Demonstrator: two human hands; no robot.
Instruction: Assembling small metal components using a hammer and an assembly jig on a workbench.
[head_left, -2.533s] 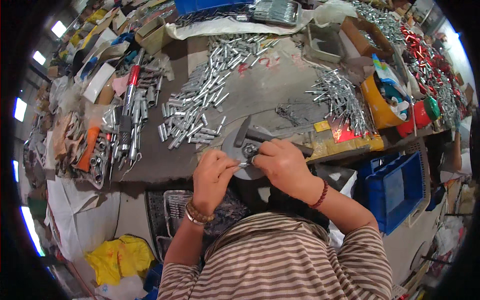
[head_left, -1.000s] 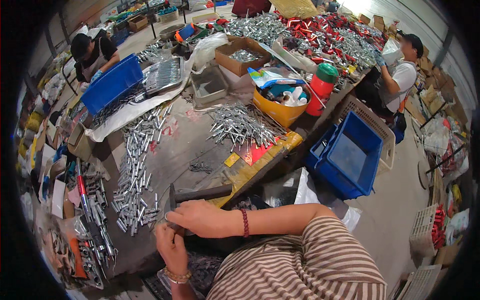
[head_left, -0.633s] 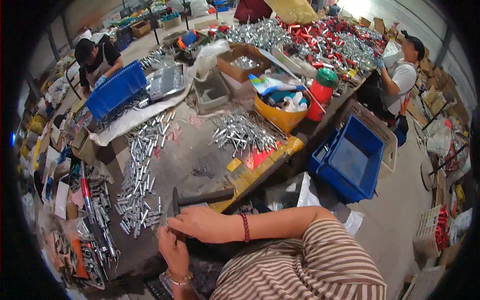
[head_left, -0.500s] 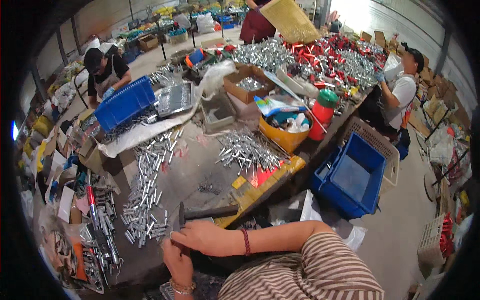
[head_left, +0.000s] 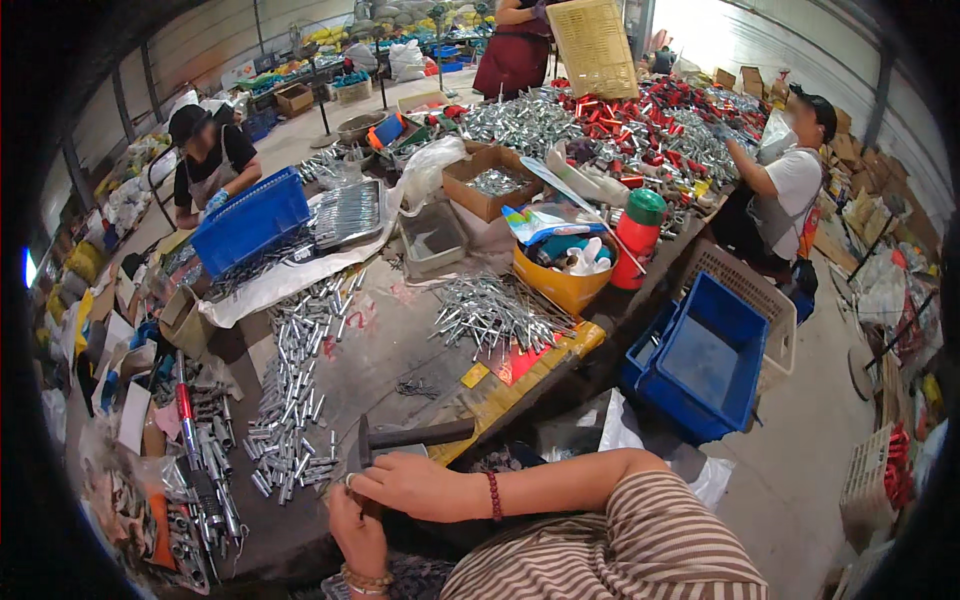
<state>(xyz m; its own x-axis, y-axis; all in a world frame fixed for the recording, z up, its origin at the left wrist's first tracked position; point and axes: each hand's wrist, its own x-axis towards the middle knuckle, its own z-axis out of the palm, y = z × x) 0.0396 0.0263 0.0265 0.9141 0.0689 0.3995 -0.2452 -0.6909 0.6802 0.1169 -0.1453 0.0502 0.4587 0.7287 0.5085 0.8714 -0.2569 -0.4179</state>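
My left hand and my right hand meet at the near edge of the workbench. Both are closed, fingertips together, and whatever sits between them is hidden by the fingers. Just beyond the knuckles lies a hammer, its head at the left and its handle stretching right. Left of my hands spreads a heap of short silvery metal tubes. Farther off, a pile of thin metal rods rests beside a yellow card. A few small dark pins lie between hammer and rods.
A yellow tub and a red jug with a green lid stand at the bench's right edge. Blue crates are stacked at the right. Co-workers are at the left, the right and the back.
My hands stay together in nearly the same place. At the back, the co-worker's yellow basket has tipped more upright. The right co-worker's arm now reaches farther toward the metal pile.
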